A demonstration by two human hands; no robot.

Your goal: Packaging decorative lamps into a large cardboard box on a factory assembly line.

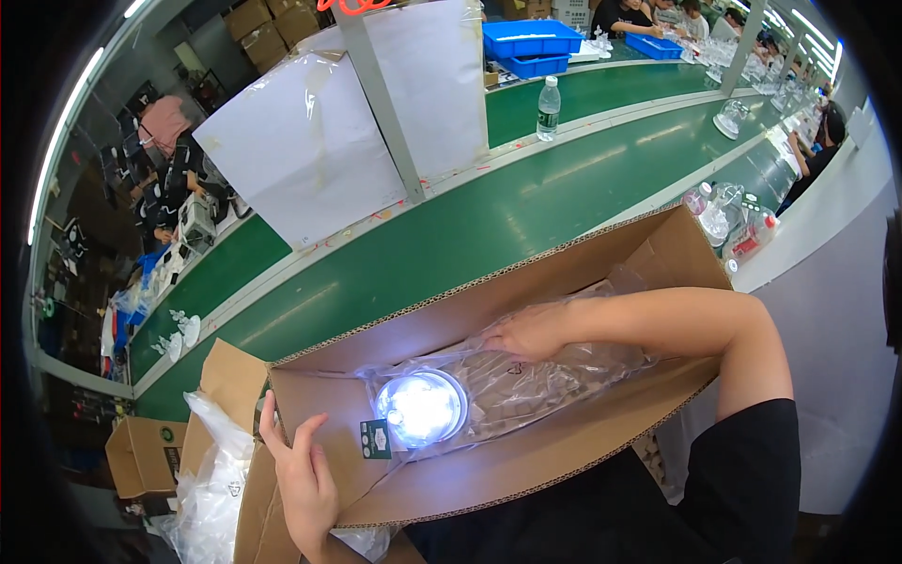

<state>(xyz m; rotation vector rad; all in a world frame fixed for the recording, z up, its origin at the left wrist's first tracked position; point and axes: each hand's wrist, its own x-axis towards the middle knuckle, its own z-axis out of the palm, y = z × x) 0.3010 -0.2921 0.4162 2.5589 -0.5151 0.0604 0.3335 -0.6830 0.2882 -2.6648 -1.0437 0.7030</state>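
A long, open cardboard box stands in front of me. In its left end a lit lamp with a clear round cover glows bright white, and a small dark green tag is beside it. Clear plastic wrapping lies over brown cardboard pieces along the inside. My right hand reaches down into the box and lies on the wrapping with its fingers stretched out. At the box's left end, my left hand has its fingers apart, the thumb side toward the lamp, and holds nothing.
Beyond the box runs a green conveyor belt. A water bottle and blue trays stand past it. Plastic bottles are at the right. Another carton and plastic bags lie left. Other people sit farther off.
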